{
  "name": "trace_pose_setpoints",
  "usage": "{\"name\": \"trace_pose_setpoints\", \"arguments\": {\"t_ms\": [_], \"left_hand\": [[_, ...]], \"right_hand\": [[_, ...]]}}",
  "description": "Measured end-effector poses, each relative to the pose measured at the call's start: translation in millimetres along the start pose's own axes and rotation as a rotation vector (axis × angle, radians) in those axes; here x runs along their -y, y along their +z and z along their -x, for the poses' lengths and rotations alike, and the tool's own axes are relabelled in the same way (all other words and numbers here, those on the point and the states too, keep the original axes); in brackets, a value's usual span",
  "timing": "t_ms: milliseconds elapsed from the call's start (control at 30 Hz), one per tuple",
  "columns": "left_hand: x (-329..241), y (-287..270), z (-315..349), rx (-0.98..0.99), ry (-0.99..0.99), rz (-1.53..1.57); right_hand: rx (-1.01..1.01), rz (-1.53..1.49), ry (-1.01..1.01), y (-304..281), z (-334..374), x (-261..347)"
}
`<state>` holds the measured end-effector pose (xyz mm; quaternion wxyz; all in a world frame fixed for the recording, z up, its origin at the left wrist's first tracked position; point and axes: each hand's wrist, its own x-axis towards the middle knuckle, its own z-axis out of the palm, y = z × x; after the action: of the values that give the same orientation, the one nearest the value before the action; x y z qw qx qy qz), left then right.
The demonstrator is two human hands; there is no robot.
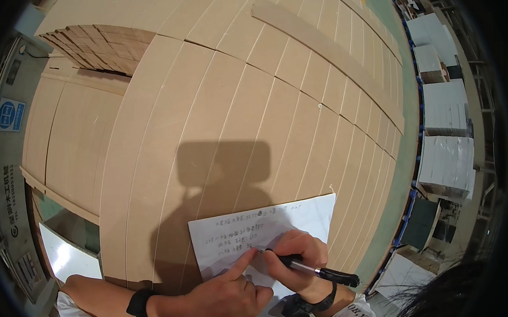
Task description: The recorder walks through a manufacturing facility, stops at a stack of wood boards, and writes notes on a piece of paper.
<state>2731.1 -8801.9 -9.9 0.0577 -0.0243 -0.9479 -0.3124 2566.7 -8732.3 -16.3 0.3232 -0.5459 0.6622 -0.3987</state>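
Gripping a black pen (pixel 318 272) in a closed writing hold, the right hand (pixel 295 258) rests low in the frame, right of centre, on a white sheet (pixel 302 216). The pen's long axis runs from its tip at the upper left, touching the paper near the handwritten lines, down to its cap end at the lower right, jutting past the wrist. A dark band sits on that wrist.

The left hand (pixel 229 295) lies just beside it, to the left and lower, with the index finger stretched out and pressed on the sheet, the other fingers curled in; it holds nothing. Its fingertip points up and right, nearly meeting the pen tip, so both hands converge on the same spot of writing. The right hand is the nearer to the tip. A black watch (pixel 138 308) circles the left wrist.

The sheet lies tilted, its long edge rising toward the right, on a broad stack of brown boards (pixel 234 102) that fills the middle of the frame. The person's shadow falls across the boards above the sheet. White wrapped bundles (pixel 447 161) stand at the right edge, well apart.
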Motion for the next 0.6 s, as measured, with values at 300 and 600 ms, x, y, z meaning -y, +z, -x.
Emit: {"name": "trace_pose_setpoints", "arguments": {"t_ms": [300, 600], "left_hand": [[1.7, -4.1, -1.1, 0.024, 0.016, -0.002], [2.7, -7.5, -1.8, 0.031, 0.015, 0.026]], "right_hand": [[-0.035, 0.019, 0.000, 0.9, -4.1, 1.5], [-0.030, 0.045, -0.020, 2.7, -4.6, 0.0]]}}
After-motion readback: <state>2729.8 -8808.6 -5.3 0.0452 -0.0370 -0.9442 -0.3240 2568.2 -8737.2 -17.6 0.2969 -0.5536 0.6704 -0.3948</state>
